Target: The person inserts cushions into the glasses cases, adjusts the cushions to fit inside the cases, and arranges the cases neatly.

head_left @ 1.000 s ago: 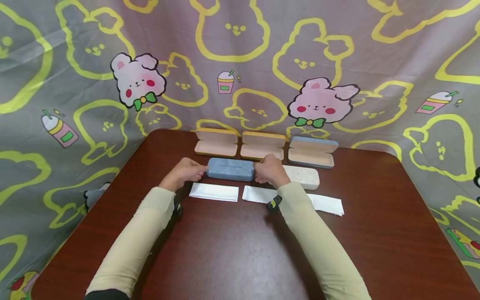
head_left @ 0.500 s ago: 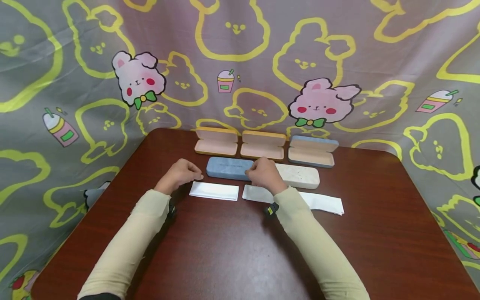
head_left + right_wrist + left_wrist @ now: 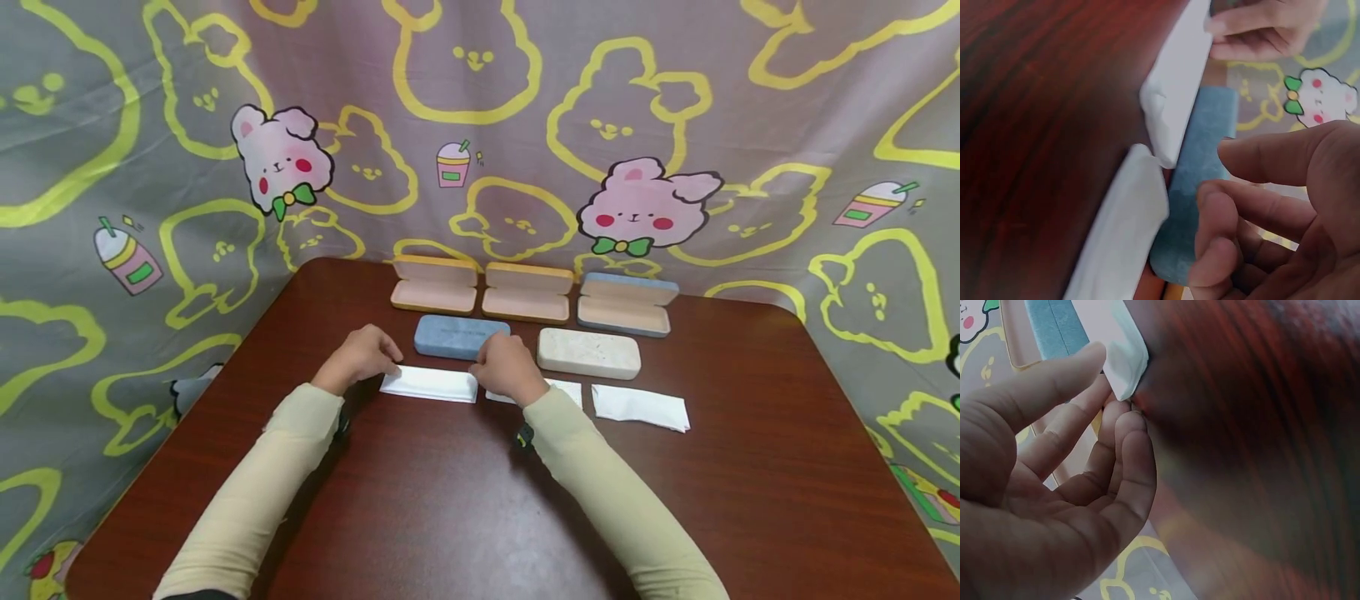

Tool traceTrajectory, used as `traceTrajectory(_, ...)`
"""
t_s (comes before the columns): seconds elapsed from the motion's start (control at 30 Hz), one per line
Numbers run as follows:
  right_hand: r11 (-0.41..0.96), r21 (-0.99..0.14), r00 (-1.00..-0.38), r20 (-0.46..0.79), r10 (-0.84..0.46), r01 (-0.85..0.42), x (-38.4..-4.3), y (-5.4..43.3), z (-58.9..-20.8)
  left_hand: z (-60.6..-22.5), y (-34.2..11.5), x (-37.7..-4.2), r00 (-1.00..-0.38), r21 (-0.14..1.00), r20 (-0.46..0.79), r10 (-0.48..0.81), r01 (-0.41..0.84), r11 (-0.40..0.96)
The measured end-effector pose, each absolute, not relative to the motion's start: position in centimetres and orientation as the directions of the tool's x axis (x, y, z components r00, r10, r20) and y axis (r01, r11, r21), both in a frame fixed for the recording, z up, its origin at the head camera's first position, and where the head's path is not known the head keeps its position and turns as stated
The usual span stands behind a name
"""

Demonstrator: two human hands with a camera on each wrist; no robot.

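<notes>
A white folded cloth (image 3: pixel 431 383) lies on the table in front of a closed blue glasses case (image 3: pixel 453 337). At the cloth's left end is my left hand (image 3: pixel 362 360). Its thumb touches the cloth's edge in the left wrist view, with bent fingers around the corner; no firm pinch shows. My right hand (image 3: pixel 510 367) hovers by the cloth's right end. In the right wrist view its thumb and loosely bent fingers stand apart, holding nothing. A second folded cloth (image 3: pixel 566 390) is partly covered by that hand. Further right lies a third folded cloth (image 3: pixel 641 407).
A closed white speckled glasses case (image 3: pixel 588 353) sits right of the blue one. Behind them stand an open yellow-edged case (image 3: pixel 433 297), another open yellow-edged case (image 3: pixel 525 305) and an open blue case (image 3: pixel 622 317). A patterned curtain (image 3: pixel 495 125) hangs behind the brown table (image 3: pixel 450 500).
Both hands have left the ends of the blue glasses case. The left hand came nearer to the white cloth's left end, and the right hand moved left and down towards its right end.
</notes>
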State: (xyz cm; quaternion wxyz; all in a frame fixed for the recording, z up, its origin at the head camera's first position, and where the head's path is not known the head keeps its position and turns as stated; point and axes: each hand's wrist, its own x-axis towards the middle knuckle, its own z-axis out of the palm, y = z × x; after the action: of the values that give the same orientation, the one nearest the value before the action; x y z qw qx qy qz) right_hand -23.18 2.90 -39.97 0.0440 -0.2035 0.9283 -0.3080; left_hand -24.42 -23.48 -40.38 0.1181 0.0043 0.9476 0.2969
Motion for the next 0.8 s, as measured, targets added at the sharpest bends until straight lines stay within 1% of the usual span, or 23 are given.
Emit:
traceTrajectory(0.13,0.782,-0.504,-0.918,0.054,-0.394,-0.365,-23.0,2.3,-40.8,-40.5,-23.4,-24.4,-0.972,0.539,-0.224,0.071,-0.063,0.840)
traceTrajectory(0.27,0.814,-0.458,-0.924,0.048,-0.379,-0.358,-23.1,1.9,-41.4,-40.4,-23.4,-24.3,-0.974,0.528,-0.218,0.063,-0.063,0.847)
traceTrajectory(0.4,0.820,-0.460,-0.928,0.027,-0.371,-0.341,-23.1,1.6,-41.8,-40.5,-23.4,-24.2,-0.976,0.532,-0.210,0.062,-0.060,0.845)
traceTrajectory(0.5,0.824,-0.453,-0.929,0.024,-0.370,-0.340,-23.1,1.5,-42.0,-40.6,-23.4,-24.2,-0.974,0.557,-0.217,0.062,-0.071,0.828)
traceTrajectory(0.67,0.815,-0.450,-0.923,0.060,-0.379,-0.364,-23.2,1.6,-42.4,-40.6,-23.5,-23.9,-0.973,0.608,-0.223,0.060,-0.091,0.789)
traceTrajectory(0.8,0.778,-0.496,-0.915,0.096,-0.392,-0.385,-23.1,1.7,-42.3,-40.9,-23.7,-23.8,-0.972,0.626,-0.229,0.058,-0.101,0.773)
